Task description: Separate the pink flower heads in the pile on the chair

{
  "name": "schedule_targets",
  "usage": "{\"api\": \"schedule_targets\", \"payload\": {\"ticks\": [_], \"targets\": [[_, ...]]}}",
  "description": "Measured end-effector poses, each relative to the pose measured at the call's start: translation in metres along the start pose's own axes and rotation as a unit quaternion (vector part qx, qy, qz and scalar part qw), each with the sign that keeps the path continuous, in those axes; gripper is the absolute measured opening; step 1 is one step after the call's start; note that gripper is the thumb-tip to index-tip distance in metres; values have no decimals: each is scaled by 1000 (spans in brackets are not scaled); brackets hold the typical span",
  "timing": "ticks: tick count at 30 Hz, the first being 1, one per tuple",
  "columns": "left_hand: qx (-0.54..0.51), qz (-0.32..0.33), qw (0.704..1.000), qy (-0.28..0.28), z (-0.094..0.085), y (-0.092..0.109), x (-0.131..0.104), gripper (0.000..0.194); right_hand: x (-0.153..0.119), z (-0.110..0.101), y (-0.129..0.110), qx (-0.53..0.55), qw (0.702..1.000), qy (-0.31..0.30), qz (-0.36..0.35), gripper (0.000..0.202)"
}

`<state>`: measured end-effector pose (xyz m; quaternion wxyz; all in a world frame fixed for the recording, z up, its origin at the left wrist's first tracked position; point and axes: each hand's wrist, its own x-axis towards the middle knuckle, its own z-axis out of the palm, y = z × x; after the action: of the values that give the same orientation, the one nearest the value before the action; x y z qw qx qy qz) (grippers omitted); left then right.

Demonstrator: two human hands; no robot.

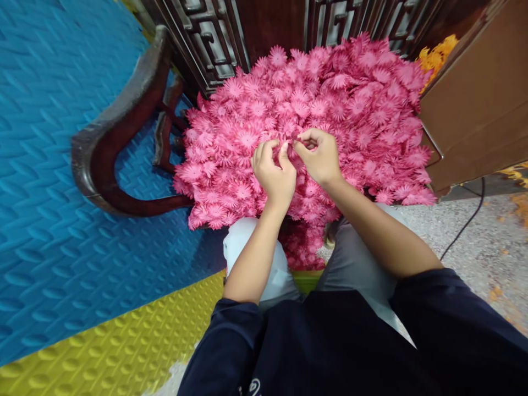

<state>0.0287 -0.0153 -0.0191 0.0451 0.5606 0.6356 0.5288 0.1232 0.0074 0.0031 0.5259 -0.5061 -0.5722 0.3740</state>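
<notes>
A broad heap of pink flowers [231, 137] with thin pointed petals fills the middle of the view, in front of my knees. Above it, my left hand [275, 170] and my right hand [319, 155] meet with their fingertips close together. Between them is a small darker pink flower piece [290, 139], pinched by thumb and fingers on either side. The fingers cover most of it, so its exact shape is hard to make out.
A curved dark wooden armrest [103, 148] juts out at the left over blue matting [45, 181]. Behind the heap stands carved dark wood [272, 27]. A brown cardboard box [478, 93], orange flowers [439, 55] and a black cable [468, 220] are at the right.
</notes>
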Motion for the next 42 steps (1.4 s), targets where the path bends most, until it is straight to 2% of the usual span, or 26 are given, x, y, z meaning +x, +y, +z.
{"api": "schedule_targets", "payload": {"ticks": [3,6,8,10,12,15,19,22,26,30,33,35,38,40,42], "targets": [[22,-15,999,-19,-1,2,-1,23,-3,4,1,-10,1000,6,1,10],[30,-6,999,-18,-4,11,-9,29,6,4,13,-10,1000,25,5,10],[30,20,999,-13,-7,20,-16,33,22,-4,26,0,996,85,25,10],[22,44,999,-21,-9,27,-21,34,39,-18,37,7,986,147,73,20],[16,36,999,-16,-9,26,-18,34,50,-34,42,10,988,130,81,26],[34,-9,999,0,-12,12,2,29,49,-46,37,16,992,105,74,24],[69,-81,993,57,-25,-9,30,30,32,-36,24,27,995,56,83,25],[97,-103,988,58,-31,-15,37,30,24,-27,18,22,995,32,95,29],[131,-87,987,39,-28,-14,33,27,21,-23,13,29,994,17,103,31],[125,-64,989,51,-26,-11,29,27,18,-22,9,53,991,0,121,25],[114,-71,990,53,-25,-11,29,28,15,-21,6,72,987,-13,143,24],[112,-84,988,67,-25,-10,30,27,13,-19,5,91,982,-19,164,25],[121,-90,981,122,-27,-7,29,27,10,-16,5,133,969,-18,205,26],[126,-66,980,138,-27,-2,25,25,9,-14,5,152,963,-17,222,23],[112,-23,988,100,-27,4,20,21,10,-13,4,152,964,-27,215,18]]}}
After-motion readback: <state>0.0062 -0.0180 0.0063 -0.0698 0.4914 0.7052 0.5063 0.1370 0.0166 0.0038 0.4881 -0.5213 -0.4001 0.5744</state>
